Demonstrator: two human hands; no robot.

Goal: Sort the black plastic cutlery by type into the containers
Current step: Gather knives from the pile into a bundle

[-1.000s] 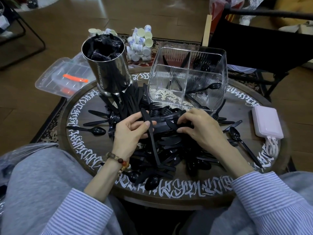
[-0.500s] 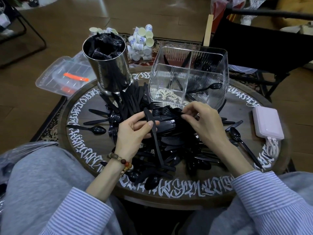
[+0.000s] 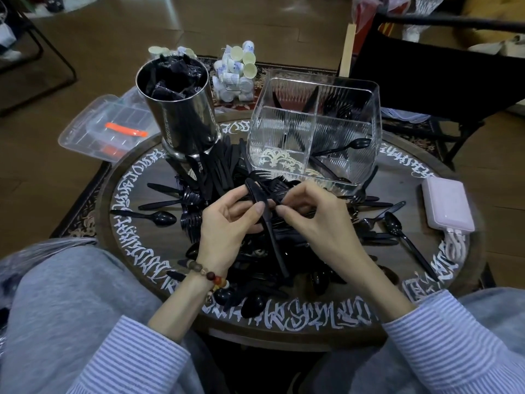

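Note:
A pile of black plastic cutlery (image 3: pixel 287 245) covers the middle of the round table (image 3: pixel 397 319). My left hand (image 3: pixel 227 223) grips a black knife (image 3: pixel 267 223) that points down toward me, along with several forks (image 3: pixel 264 177). My right hand (image 3: pixel 315 214) pinches a fork handle right beside the left hand's fingers. Behind them stands a clear divided container (image 3: pixel 315 129) with a spoon (image 3: pixel 352 145), knives and forks in separate compartments. A steel cylinder (image 3: pixel 181 109) at the back left holds black pieces.
A pink power bank (image 3: pixel 446 204) with a white cable lies at the table's right edge. Loose spoons (image 3: pixel 159 217) lie left and right of the pile. A clear lidded box (image 3: pixel 110 126) and small cups (image 3: pixel 235 72) sit on the floor behind. A black chair (image 3: pixel 437 72) stands at the back right.
Both hands have risen slightly off the pile and come closer together. My right hand moved left from the heap and now pinches a fork at my left hand's bundle.

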